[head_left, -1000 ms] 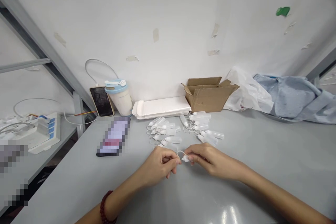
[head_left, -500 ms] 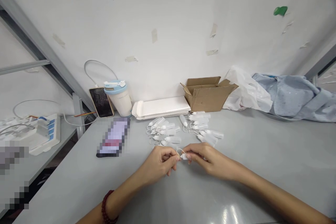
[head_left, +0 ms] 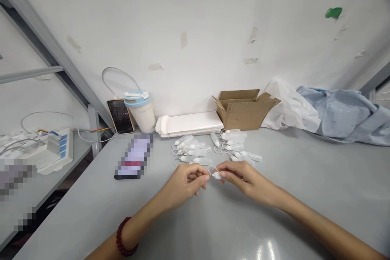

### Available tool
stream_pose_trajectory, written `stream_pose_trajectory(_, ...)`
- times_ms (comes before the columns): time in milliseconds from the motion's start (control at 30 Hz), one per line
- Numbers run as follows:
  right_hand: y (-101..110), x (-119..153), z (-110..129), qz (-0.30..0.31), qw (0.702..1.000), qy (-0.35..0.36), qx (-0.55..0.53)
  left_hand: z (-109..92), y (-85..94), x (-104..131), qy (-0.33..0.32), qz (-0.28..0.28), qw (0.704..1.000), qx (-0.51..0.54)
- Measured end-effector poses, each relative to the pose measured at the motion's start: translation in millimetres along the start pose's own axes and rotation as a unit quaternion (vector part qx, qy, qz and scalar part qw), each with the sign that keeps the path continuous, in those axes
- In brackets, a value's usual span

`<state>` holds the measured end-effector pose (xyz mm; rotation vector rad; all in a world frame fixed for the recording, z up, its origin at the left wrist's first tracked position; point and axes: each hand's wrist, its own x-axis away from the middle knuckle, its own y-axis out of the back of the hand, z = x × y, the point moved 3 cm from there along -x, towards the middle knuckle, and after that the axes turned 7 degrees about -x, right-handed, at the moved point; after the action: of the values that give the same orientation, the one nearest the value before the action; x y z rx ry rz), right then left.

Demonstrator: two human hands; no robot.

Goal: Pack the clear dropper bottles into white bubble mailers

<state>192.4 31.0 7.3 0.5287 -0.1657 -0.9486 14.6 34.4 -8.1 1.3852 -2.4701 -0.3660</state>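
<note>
Over the table's middle, my right hand (head_left: 245, 180) pinches a white pointed nozzle cap (head_left: 216, 175) between thumb and fingertips. A thin white strap (head_left: 214, 167) arches from it towards my left hand (head_left: 187, 183), whose thumb and forefinger are closed on the strap's other end. Whether a bottle body is behind my right fingers is hidden. Just beyond my hands lie two loose groups of small clear plastic dropper bottles with white strapped caps, one on the left (head_left: 198, 152) and one on the right (head_left: 251, 156).
Against the wall stand a blue-lidded cup (head_left: 141, 113), a phone (head_left: 121, 115), flat white boxes (head_left: 191, 124) and an open cardboard box (head_left: 243, 113). A plastic bag (head_left: 288, 105) and blue cloth (head_left: 344, 113) lie right. A blurred-out phone (head_left: 134, 156) and power strip (head_left: 59, 150) are left.
The view has shifted slightly, so things appear a little further right. My left fingertips have drawn slightly away from the cap's tip, while both hands keep their pinch.
</note>
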Motion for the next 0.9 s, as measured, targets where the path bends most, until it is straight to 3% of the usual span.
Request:
stream_pose_trajectory(133, -0.7, 0.2, -2.2, 0.001, 1.0, -0.009, 0.021, -1.5, 1.3, 0.7, -0.008, -0.011, 1.0, -0.013)
stream_pose_trajectory(267, 10.9, -1.1, -12.5, -0.044, 0.99, -0.029, 0.131, -1.6, 15.0, -2.2, -0.008, -0.079, 0.996, -0.033)
stream_pose_trajectory(367, 25.9, -3.1, -19.9, -0.088, 0.949, -0.056, 0.299, 0.4, 30.1, -4.8, 0.001, -0.155, 0.987, -0.053)
stream_pose_trajectory(500, 37.9, -4.7, -23.8, -0.078, 0.883, -0.118, 0.447, 7.3, 44.6, -8.0, 0.017, -0.221, 0.972, -0.077)
stream_pose_trajectory(667, 32.1, -5.2, -23.4, -0.027, 0.856, -0.139, 0.497, 19.5, 47.3, -12.1, 0.051, -0.212, 0.971, -0.096)
stream_pose_trajectory(767, 26.4, -5.5, -24.8, -0.01, 0.855, -0.138, 0.499, 25.1, 45.7, -13.3, 0.072, -0.192, 0.974, -0.102)
stream_pose_trajectory(900, 21.5, -5.0, -26.1, 0.011, 0.862, -0.126, 0.491, 28.0, 47.2, -13.5, 0.083, -0.21, 0.969, -0.104)
